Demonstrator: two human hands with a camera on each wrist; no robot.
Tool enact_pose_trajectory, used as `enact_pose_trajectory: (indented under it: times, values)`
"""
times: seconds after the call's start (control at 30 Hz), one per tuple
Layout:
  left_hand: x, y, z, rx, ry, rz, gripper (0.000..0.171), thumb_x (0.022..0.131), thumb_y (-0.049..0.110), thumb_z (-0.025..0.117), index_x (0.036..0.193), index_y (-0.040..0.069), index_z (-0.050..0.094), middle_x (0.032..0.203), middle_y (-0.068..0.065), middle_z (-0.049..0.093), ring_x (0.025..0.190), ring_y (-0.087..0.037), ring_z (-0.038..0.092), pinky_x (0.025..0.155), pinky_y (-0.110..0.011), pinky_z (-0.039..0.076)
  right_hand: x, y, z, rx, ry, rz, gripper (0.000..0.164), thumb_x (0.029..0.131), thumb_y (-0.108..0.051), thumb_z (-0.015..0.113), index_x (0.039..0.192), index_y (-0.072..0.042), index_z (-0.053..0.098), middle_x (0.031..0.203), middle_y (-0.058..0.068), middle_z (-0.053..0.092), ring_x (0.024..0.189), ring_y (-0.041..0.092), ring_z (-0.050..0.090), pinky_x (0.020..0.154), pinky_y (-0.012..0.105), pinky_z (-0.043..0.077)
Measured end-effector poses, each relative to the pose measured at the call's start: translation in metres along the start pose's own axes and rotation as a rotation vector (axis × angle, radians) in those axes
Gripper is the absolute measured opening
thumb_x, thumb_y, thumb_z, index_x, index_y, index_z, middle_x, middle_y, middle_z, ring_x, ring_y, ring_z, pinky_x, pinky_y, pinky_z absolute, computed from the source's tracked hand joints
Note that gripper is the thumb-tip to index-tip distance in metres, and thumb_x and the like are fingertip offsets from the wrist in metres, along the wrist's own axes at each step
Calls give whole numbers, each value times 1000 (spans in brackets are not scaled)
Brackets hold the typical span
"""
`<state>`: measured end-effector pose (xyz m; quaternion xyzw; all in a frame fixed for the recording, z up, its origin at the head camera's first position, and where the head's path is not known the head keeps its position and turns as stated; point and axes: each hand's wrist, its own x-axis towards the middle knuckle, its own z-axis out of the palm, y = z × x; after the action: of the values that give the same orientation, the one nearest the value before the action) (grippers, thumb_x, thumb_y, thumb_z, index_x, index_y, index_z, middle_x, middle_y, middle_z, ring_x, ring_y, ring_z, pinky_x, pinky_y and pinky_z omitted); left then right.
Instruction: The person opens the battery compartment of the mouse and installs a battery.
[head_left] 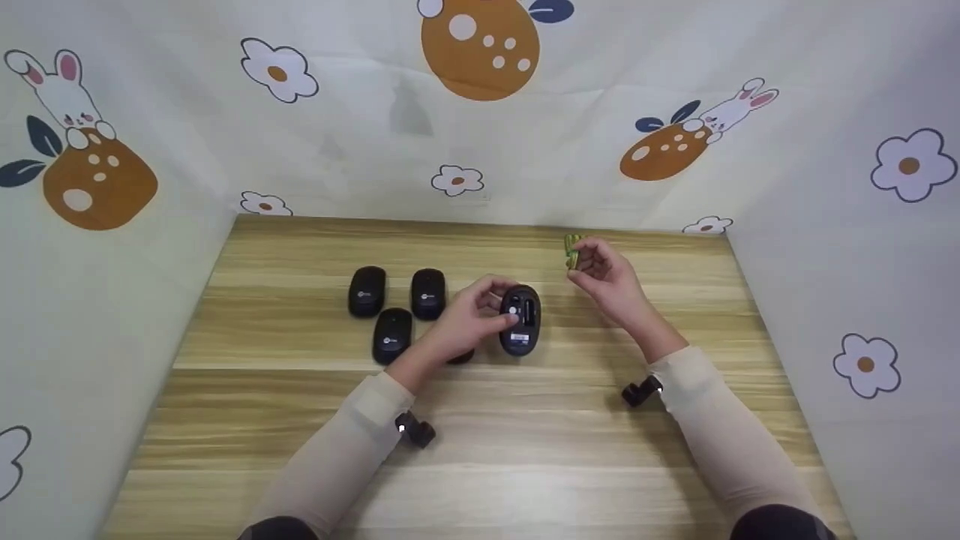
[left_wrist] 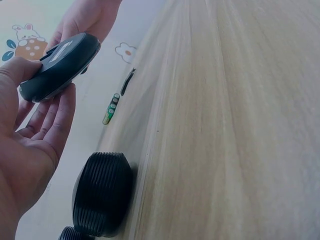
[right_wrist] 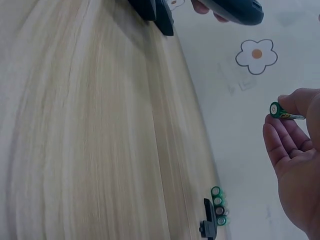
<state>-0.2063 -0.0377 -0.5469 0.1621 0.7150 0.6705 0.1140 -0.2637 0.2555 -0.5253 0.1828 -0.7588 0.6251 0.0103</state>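
Head view shows our left hand (head_left: 469,319) gripping an upturned mouse (head_left: 523,330) above the table (head_left: 540,442), slot (head_left: 530,312) uncovered; our right hand (head_left: 613,281) pinches a battery (right_wrist: 281,112). We judge it not yet fitted.

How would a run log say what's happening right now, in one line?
left hand: holds mouse, underside showing | battery slot: open | right hand: pinches battery | table: row of batteries, other mice

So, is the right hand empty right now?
No, the right wrist view shows the right hand pinching a green battery.
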Motion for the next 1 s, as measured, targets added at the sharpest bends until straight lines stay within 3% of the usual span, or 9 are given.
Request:
enact_pose_trajectory:
  times: [0.43, 0.7, 1.0]
  values:
    - [1, 0, 0, 12, -2, 3, 56, 95, 7, 85, 146, 8, 64, 127, -8, 70, 110, -27, 69, 94, -36, 62, -7, -16, 13, 29, -4, -2, 30, 95, 14, 77, 123, 7, 70, 98, 12, 71, 90, 19, 70, 76, 25, 61]
    - [1, -1, 0, 15, 0, 11, 55, 95, 9, 86, 146, 8, 64, 126, -7, 70, 110, -28, 69, 93, -35, 62, -12, -28, 22, 18, 10, -25, 29, 94, 12, 80, 121, 14, 70, 97, 9, 72, 89, 15, 68, 76, 22, 60]
    - [2, -2, 1, -27, -8, 36, 51, 96, 6, 85, 143, 3, 65, 122, -10, 70, 105, -23, 69, 92, -32, 62, -16, -40, 30, 56, 1, -43, 25, 94, 12, 80, 118, 11, 72, 94, 9, 72, 86, 15, 68, 76, 23, 60]
